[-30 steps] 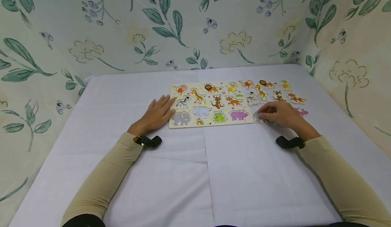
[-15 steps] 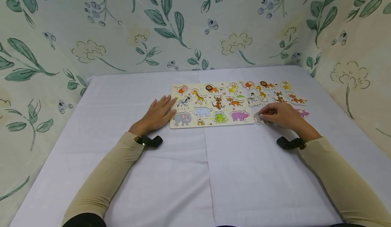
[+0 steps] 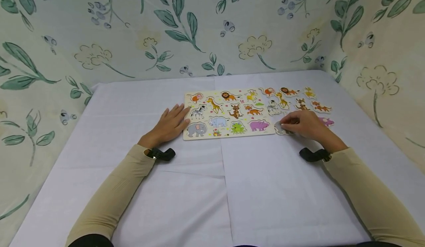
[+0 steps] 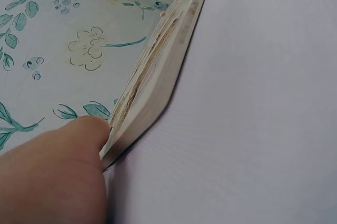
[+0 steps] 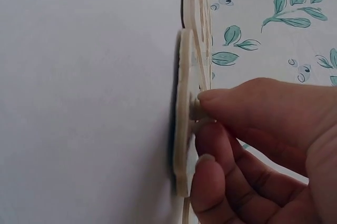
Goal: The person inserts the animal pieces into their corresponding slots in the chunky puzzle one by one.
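Observation:
A wooden animal puzzle board (image 3: 225, 133) lies flat on the white cloth, printed with a zebra, lion, giraffe, frog, hippo and others. My left hand (image 3: 169, 123) rests with fingers spread at its left edge, fingertips at the rim; in the left wrist view the thumb (image 4: 73, 139) lies against the board's corner. Just off the board's right edge, my right hand (image 3: 307, 125) pinches the small knob (image 5: 197, 109) of a grey elephant puzzle piece (image 3: 279, 129) between thumb and fingers. The fingers cover much of that piece. The right wrist view shows its pale wooden edge.
Loose animal pieces lie right of the board: a zebra (image 3: 273, 108), a giraffe (image 3: 283, 100), a lion (image 3: 290, 91), a tiger (image 3: 321, 107) and others. A purple piece (image 3: 327, 121) sits partly behind the right hand. Floral cloth (image 3: 206, 29) rises behind the table.
Both hands and the board keep their places, and the right hand stays on the grey elephant piece. Only the camera view shifts slightly.

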Available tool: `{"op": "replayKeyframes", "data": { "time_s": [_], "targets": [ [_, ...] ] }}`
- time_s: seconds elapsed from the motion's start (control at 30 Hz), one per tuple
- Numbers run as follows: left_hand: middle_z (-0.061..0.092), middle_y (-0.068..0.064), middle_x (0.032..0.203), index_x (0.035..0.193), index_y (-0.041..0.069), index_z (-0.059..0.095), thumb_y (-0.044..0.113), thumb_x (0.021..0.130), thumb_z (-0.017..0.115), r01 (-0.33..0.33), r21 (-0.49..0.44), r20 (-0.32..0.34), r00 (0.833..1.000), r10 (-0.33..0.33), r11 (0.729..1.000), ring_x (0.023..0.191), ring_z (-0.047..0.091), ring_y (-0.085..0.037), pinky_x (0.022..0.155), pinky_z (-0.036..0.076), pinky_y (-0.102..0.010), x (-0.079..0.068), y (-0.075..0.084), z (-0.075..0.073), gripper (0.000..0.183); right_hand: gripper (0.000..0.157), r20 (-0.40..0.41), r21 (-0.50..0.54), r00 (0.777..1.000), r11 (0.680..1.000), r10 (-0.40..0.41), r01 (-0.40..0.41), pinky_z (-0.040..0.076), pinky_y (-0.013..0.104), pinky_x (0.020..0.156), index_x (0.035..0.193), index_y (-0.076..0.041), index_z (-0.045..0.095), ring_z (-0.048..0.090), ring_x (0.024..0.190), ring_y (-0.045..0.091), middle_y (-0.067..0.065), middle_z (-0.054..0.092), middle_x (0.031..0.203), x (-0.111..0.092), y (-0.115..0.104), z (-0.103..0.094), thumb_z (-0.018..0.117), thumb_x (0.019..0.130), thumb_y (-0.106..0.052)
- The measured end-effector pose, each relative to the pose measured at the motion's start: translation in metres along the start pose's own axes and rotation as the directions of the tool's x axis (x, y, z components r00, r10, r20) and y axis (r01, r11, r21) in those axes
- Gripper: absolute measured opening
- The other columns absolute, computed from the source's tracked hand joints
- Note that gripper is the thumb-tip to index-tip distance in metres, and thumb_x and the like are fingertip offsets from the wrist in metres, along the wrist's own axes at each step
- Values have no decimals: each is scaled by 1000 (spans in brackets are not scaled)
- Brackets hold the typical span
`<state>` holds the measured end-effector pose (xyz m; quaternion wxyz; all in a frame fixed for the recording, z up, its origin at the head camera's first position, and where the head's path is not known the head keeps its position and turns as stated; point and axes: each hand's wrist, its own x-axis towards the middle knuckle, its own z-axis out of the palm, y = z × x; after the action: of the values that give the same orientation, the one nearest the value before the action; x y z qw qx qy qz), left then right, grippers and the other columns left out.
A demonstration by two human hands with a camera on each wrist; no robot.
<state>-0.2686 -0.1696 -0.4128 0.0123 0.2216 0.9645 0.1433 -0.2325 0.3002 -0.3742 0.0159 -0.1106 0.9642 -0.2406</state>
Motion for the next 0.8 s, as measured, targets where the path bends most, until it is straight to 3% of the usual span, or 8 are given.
{"op": "replayKeyframes", "data": {
  "time_s": [0.8],
  "targets": [
    [11,-4,162,156,19,18,50,103,22,-10,-22,-14,1000,9,1000,148,3,-26,117,-2,-50,-1,-1,0,62,22,-37,-5,999,1000,21,-21,45,31,63,102,-8,74,53,80,24,9,69,96,0,-1,-1,73,87,-24]
  ]
}}
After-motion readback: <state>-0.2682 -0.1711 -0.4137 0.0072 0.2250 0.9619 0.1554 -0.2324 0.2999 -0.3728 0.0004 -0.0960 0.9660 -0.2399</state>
